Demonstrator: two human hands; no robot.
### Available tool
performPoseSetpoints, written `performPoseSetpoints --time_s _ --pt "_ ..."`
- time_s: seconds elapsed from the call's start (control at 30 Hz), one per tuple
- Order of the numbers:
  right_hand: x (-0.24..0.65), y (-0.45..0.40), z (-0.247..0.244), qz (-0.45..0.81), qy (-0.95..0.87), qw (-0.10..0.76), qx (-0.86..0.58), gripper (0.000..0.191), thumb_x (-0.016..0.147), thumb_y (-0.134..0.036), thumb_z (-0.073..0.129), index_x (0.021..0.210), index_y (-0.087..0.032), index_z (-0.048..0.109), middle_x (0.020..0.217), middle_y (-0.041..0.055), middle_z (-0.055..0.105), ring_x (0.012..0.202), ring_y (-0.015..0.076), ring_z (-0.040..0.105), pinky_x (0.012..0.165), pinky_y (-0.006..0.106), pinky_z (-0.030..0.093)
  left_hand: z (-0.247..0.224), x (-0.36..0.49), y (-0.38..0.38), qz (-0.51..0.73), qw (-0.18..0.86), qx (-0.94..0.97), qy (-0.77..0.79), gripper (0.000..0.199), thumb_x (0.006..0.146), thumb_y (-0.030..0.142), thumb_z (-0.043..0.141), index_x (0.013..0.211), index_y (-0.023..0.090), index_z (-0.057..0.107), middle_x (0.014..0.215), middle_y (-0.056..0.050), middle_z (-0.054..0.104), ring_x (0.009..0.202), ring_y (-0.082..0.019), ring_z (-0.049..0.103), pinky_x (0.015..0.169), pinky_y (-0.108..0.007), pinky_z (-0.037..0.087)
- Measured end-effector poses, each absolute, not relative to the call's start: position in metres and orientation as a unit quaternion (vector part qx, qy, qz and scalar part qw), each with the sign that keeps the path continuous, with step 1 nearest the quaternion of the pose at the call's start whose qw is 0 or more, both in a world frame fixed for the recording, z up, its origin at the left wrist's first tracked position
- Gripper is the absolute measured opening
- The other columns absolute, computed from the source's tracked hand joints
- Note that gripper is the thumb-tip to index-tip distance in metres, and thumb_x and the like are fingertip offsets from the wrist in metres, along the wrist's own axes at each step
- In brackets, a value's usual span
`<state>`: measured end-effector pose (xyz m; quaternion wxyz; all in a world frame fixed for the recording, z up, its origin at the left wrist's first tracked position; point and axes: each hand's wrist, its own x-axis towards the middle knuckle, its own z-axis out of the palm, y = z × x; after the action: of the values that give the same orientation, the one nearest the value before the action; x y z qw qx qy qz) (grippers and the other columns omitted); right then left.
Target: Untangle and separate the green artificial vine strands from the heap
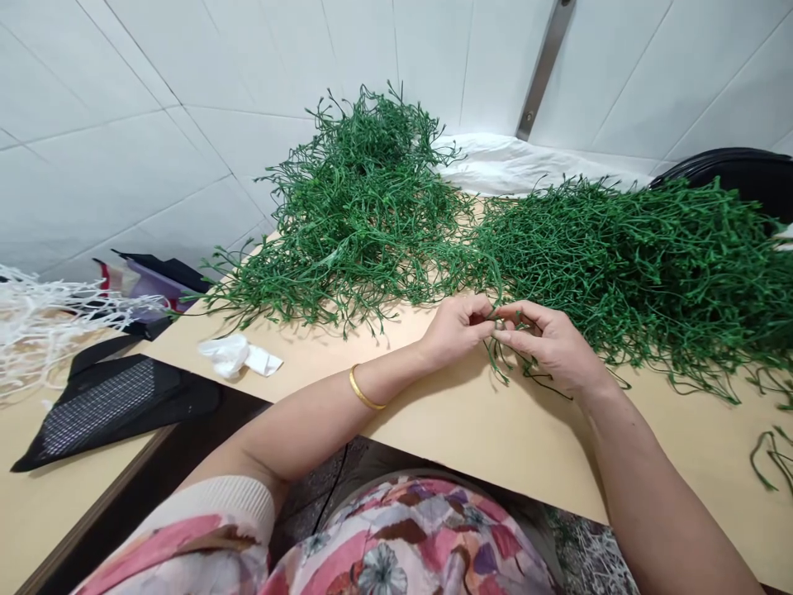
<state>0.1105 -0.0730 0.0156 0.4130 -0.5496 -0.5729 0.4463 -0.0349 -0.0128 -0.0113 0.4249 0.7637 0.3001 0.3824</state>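
Pinching with thumb and index finger, the left hand (458, 332) and the right hand (551, 340) meet fingertip to fingertip above the tan tabletop (471, 446). Both are closed on the held green cords (494, 357), which pass between the two sets of fingertips; lower ends hang below the fingers, toward the near edge of the tabletop. The exact contact point is partly hidden by the fingers, so how the cords are joined or crossed there cannot be told. Directly beyond the hands lies the stock of thin green cords with small knob-like ends: a tall left heap (377, 207) and a broad right heap (632, 264), linked by a thinner spread of strands. A few loose cords (774, 459) rest apart at the right edge. A crumpled white tissue (239, 355) sits on the tabletop to the left of the left forearm, which carries a gold bracelet (363, 388). Farther left are a black mesh piece (102, 405) and a tangle of white cords (55, 322). White wall tiles (248, 49) stand behind the heaps.
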Motion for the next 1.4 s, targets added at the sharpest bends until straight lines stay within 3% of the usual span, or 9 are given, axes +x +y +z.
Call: performPoseSetpoints --time_s 0.4,0.6,0.8,0.97,1.2,1.4 --pt "0.111 -0.069 0.008 0.42 -0.576 0.421 -0.562 0.019 0.069 -0.032 0.062 0.078 -0.015 0.06 0.071 -0.0004 0.054 0.054 0.0064 0.04 0.047 0.021 0.03 -0.016 -0.033 -0.014 0.376 0.361 0.798 0.303 0.018 0.066 0.017 0.05 0.054 0.016 0.036 0.051 0.006 0.034 0.052 -0.006 0.03 0.051 -0.021 0.024" --pt "0.113 -0.07 0.013 0.474 -0.548 0.402 -0.559 0.021 0.069 -0.032 0.059 0.082 -0.015 0.058 0.057 -0.0058 0.043 0.046 0.0051 0.032 0.043 0.02 0.023 -0.019 -0.033 -0.013 0.359 0.344 0.813 0.302 0.016 0.066 0.018 0.052 0.057 0.017 0.039 0.053 0.006 0.035 0.052 -0.007 0.031 0.052 -0.021 0.025" --pt "0.117 -0.069 0.012 0.463 -0.57 0.383 -0.56 0.022 0.067 -0.031 0.056 0.08 -0.014 0.059 0.063 -0.0041 0.048 0.048 0.0053 0.034 0.044 0.02 0.026 -0.02 -0.032 -0.014 0.325 0.333 0.826 0.319 0.017 0.067 0.018 0.053 0.057 0.016 0.04 0.051 0.007 0.035 0.051 -0.007 0.03 0.051 -0.022 0.023" --pt "0.118 -0.067 0.005 0.365 -0.637 0.363 -0.574 0.014 0.07 -0.025 0.05 0.073 -0.015 0.058 0.067 -0.0016 0.054 0.055 0.0084 0.042 0.052 0.021 0.033 -0.021 -0.032 -0.013 0.316 0.391 0.809 0.303 0.017 0.066 0.021 0.057 0.058 0.016 0.043 0.053 0.006 0.037 0.052 -0.007 0.032 0.051 -0.021 0.025" --pt "0.115 -0.073 0.009 0.266 -0.637 0.358 -0.628 0.015 0.071 -0.017 0.046 0.08 -0.017 0.058 0.057 -0.0038 0.05 0.046 0.0077 0.035 0.048 0.022 0.027 -0.016 -0.03 -0.012 0.323 0.562 0.709 0.277 0.023 0.067 0.032 0.062 0.063 0.014 0.047 0.057 0.005 0.041 0.053 -0.006 0.035 0.052 -0.022 0.028" --pt "0.115 -0.073 0.006 0.251 -0.659 0.353 -0.615 0.02 0.079 -0.022 0.044 0.091 -0.017 0.059 0.076 0.0025 0.064 0.066 0.0135 0.054 0.062 0.024 0.039 -0.017 -0.031 -0.01 0.321 0.657 0.626 0.27 0.024 0.068 0.032 0.061 0.066 0.014 0.046 0.058 0.005 0.043 0.054 -0.006 0.038 0.055 -0.022 0.03"
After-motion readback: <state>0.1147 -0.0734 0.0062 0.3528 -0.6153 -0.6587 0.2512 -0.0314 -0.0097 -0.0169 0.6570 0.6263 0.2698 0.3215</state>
